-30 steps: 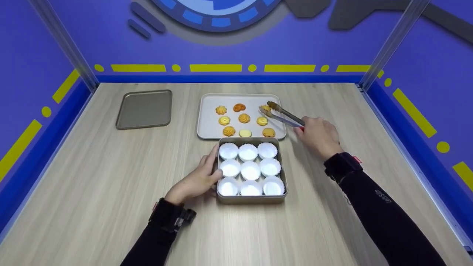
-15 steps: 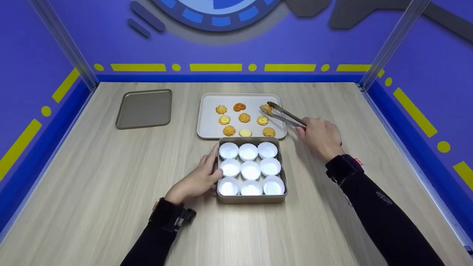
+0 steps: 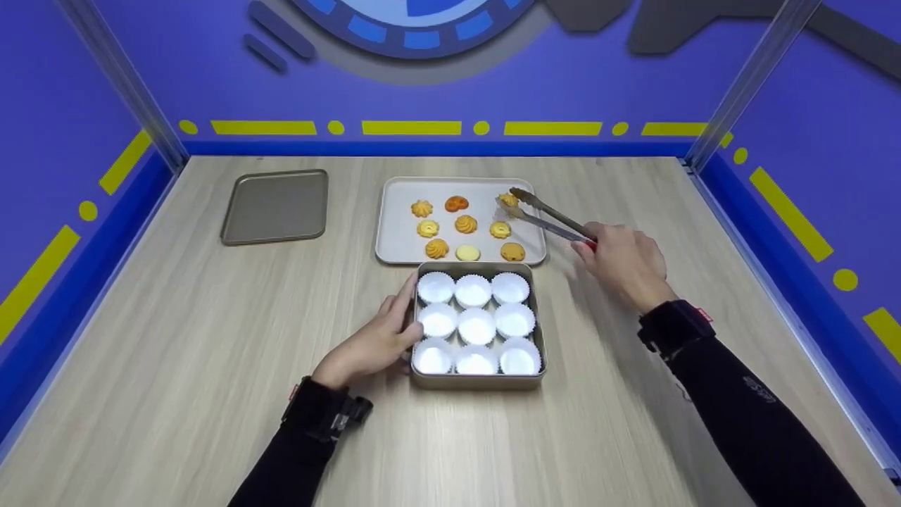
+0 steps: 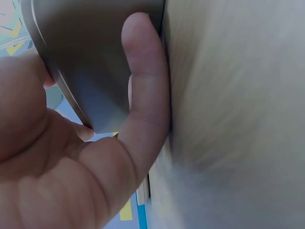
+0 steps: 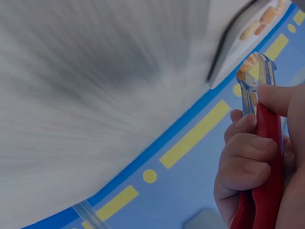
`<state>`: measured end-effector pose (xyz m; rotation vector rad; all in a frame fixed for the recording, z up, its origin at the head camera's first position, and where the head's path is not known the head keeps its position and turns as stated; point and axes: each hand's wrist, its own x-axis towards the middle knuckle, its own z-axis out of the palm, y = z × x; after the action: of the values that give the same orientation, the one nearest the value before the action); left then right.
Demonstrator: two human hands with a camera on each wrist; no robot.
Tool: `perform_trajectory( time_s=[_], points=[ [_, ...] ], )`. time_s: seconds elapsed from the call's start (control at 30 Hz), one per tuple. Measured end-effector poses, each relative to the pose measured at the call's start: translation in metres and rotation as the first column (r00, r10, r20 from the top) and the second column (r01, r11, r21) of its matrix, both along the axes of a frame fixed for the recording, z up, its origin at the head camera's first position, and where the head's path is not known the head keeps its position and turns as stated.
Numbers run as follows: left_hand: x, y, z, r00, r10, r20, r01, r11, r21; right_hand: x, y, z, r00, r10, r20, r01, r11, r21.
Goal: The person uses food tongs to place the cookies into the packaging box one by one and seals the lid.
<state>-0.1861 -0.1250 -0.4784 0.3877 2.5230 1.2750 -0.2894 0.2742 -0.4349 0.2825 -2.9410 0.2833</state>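
Observation:
In the head view, the left hand (image 3: 373,345) grips the left side of a square metal tin (image 3: 479,382) holding several white paper cups (image 3: 476,326). Up close in the left wrist view, the hand's (image 4: 86,157) fingers lie on the tin's wall (image 4: 90,62) and at its rim. The right hand (image 3: 625,264) holds red-handled metal tongs (image 3: 559,218) over the right part of a white tray (image 3: 393,243) bearing several cookies. A ridged cookie (image 3: 507,200) is between the tong tips; the right wrist view also shows this cookie (image 5: 248,64) there, with fingers curled round the red handles (image 5: 268,176).
An empty brown-grey tray (image 3: 276,208) lies at the back left of the wooden table (image 3: 176,338). The white tray sits directly behind the tin. Blue-purple walls (image 3: 436,98) bound the table at the back and sides.
The right hand and forearm have shifted a little to the right. The tong tips and the cookie between them have moved slightly up in the head view. The left hand stays on the tin.

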Motion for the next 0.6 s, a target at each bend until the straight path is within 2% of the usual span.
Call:
perform_trajectory(
  time_s=[0.13, 0.27, 0.4, 0.6],
  points=[
    [0.000, 0.000, 0.000, 1.000, 0.000, 0.011, 0.000, 1.000, 0.003, 0.011, -0.002, 0.013, 0.999, 0.039, -0.015, -0.040, 0.999, -0.015],
    [0.001, 0.001, 0.001, 1.000, -0.003, 0.015, 0.003, 1.000, 0.007, 0.032, -0.004, 0.024, 0.991, 0.115, -0.070, -0.117, 0.993, -0.026],
    [0.000, 0.001, 0.001, 1.000, -0.002, 0.004, 0.002, 1.000, 0.006, 0.055, -0.009, 0.032, 0.973, 0.201, -0.117, -0.206, 0.978, -0.036],
    [0.001, -0.001, 0.000, 1.000, 0.000, -0.011, 0.001, 1.000, 0.008, 0.082, -0.022, 0.033, 0.938, 0.327, -0.113, -0.333, 0.942, -0.036]
  ],
)
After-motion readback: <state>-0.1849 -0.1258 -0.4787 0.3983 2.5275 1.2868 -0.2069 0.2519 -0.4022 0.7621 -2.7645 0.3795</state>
